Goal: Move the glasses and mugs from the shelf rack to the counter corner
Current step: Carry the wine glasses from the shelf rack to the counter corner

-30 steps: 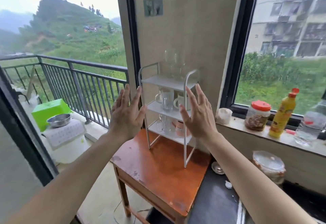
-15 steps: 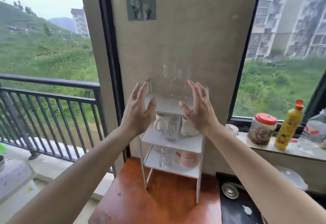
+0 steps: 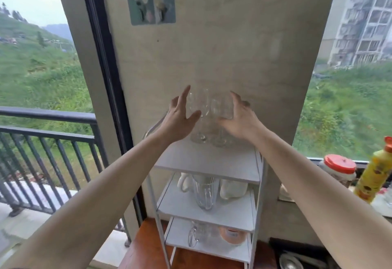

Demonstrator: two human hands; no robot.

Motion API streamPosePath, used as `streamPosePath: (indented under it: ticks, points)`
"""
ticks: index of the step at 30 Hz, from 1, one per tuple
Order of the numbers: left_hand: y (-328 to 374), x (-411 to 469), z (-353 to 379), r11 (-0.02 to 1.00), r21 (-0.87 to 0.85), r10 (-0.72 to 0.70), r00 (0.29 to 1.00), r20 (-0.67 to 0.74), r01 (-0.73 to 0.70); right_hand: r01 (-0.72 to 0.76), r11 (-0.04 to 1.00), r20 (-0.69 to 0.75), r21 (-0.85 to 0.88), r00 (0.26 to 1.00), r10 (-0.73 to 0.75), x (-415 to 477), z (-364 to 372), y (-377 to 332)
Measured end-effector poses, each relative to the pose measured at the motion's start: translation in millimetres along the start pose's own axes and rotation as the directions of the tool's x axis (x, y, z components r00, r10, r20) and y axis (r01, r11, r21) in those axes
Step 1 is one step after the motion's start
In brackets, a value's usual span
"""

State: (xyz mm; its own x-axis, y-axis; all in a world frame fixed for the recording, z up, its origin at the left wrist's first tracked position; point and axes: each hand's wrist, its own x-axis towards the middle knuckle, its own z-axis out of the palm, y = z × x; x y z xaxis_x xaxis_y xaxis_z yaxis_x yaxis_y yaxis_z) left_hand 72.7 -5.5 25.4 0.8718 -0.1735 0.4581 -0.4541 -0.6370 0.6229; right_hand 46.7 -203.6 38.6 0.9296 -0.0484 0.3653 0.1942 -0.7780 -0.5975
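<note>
A white three-tier shelf rack (image 3: 207,167) stands on a wooden table (image 3: 146,249) against the wall. Two clear stemmed glasses stand on its top shelf, the left glass (image 3: 200,107) and the right glass (image 3: 220,109). My left hand (image 3: 180,120) is beside the left glass with fingers spread, not gripping. My right hand (image 3: 239,120) cups around the right glass with curved fingers, not clearly closed on it. The middle shelf holds two white mugs (image 3: 232,189) and a clear glass mug (image 3: 204,192). On the bottom shelf are a clear mug (image 3: 198,234) and a pink mug (image 3: 232,234).
On the window sill to the right stand a red-lidded jar (image 3: 339,169) and a yellow bottle (image 3: 375,175). A dark counter (image 3: 301,254) with a metal lid (image 3: 290,262) lies at the lower right. A balcony railing (image 3: 48,133) is to the left.
The view has moved closer to the rack. Both hands have risen from in front of the middle shelf to either side of the two stemmed glasses on top.
</note>
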Motion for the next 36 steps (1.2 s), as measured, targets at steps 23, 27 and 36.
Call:
streamPosePath:
  ticks: [23,27,36]
  points:
    - [48,-105,-52,0.865,-0.439,0.076,0.927,-0.367,-0.244,0.172,0.961,-0.384,0.216,0.920,-0.079,-107,-22,-47]
    - [67,-144,-56,0.833,-0.452,0.137,0.911,-0.390,-0.318,0.246,0.958,-0.524,0.144,0.840,-0.137,-162,-35,-50]
    - [153,-218,5,0.661,-0.597,0.299,0.889,-0.345,-0.454,0.098,0.995,-0.687,-0.023,0.722,-0.087,-308,-107,4]
